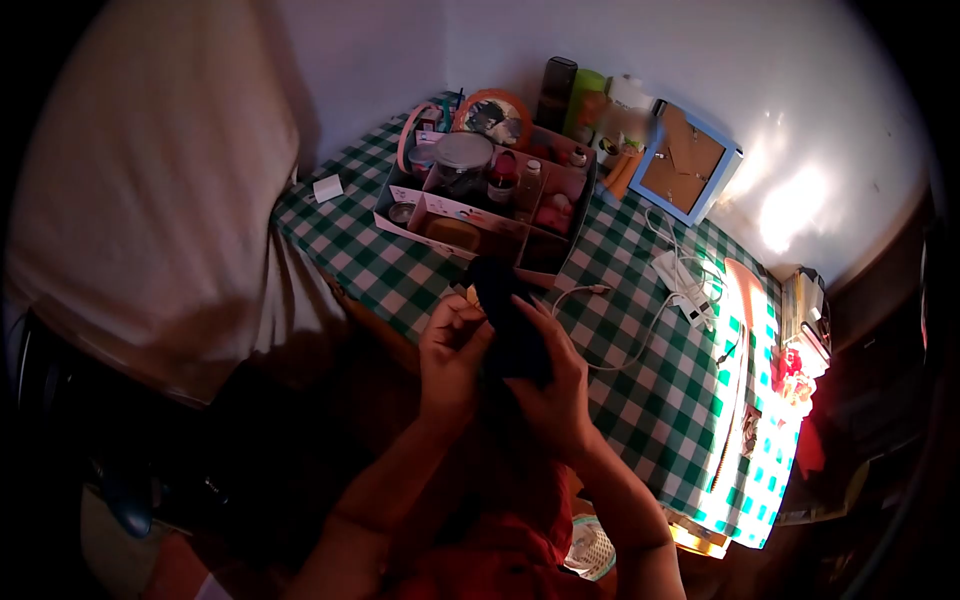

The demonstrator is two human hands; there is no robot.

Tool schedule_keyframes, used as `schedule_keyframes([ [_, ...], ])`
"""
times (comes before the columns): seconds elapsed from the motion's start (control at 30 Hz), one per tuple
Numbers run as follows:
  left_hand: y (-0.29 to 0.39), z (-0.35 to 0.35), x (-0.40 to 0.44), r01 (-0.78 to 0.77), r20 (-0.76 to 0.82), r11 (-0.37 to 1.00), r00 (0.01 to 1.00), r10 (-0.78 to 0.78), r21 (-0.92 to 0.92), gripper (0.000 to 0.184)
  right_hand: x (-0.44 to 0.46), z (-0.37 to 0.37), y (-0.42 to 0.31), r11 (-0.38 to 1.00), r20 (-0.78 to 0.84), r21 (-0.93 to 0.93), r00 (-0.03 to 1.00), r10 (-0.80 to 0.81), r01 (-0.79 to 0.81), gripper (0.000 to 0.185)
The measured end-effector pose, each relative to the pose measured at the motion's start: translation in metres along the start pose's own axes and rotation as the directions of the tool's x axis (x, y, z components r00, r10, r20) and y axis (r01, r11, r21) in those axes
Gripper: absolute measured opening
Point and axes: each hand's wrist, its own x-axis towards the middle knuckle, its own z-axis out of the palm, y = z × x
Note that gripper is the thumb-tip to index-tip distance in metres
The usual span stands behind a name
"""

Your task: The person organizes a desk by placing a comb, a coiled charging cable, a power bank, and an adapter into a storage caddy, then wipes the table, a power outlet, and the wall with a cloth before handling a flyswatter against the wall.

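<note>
Roughly in line with the near side of the divided organiser box [475, 216], and on the person's side of it, a dark bundle [515, 325] that looks like cloth is held between two bare hands. Its long axis runs away from the body, with the far end leaning a little left, towards the box. The left hand [452, 355] lies along its left side, fingers drawn in and pinching at a small yellowish piece [473, 296] near that far end (whether it is part of the bundle or separate, I cannot tell). The right hand [560, 375] wraps the right side, fingers laid along the upper part and thumb lower down, gripping it. Both hands touch the bundle, but the left fingertips are nearer the yellowish piece.

Beneath and beyond is the worktop [640, 430], covered in green and white check. The box, at the far side, carries jars and bottles in its compartments. Right of the box, a blue-edged frame [685, 165] leans back against the wall [370, 60]; nearer than the frame, still to the right of the box, lie a white power strip [682, 285] and a looping white cable [640, 350]. Just left of the box sits a small white block [327, 188], and farther left hangs a pale drape [150, 180]. Strong light falls on the worktop's right end, well apart from the box.
</note>
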Motion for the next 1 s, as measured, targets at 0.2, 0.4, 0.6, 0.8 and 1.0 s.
schedule_keyframes([
  [0.2, 0.002, -0.015, 0.005, -0.325, 0.041, 0.787, 0.933, 0.358, 0.524, 0.023, -0.001, 0.014, 0.007, 0.898, -0.018, 0.279, 0.933, 0.36, -0.341, 0.051],
  [0.4, 0.025, -0.052, 0.049, -0.347, 0.035, 0.644, 0.895, 0.445, 0.682, 0.041, 0.005, -0.006, 0.023, 0.854, 0.01, 0.336, 0.908, 0.418, -0.397, 0.047],
  [0.6, 0.049, -0.074, 0.1, -0.284, 0.158, 0.399, 0.934, 0.32, 0.872, 0.027, 0.005, -0.03, 0.042, 0.932, 0.18, 0.126, 0.931, 0.317, -0.341, 0.052],
  [0.8, 0.06, -0.034, 0.155, -0.362, 0.342, 0.377, 0.932, 0.123, 0.852, 0.021, 0.0, -0.042, 0.059, 0.842, 0.254, 0.327, 0.898, 0.359, -0.429, 0.054],
  [1.0, 0.028, 0.017, 0.206, -0.614, 0.62, 0.252, 0.782, 0.062, 0.748, 0.021, -0.003, -0.048, 0.066, 0.782, 0.261, 0.427, 0.89, 0.375, -0.455, 0.054],
])
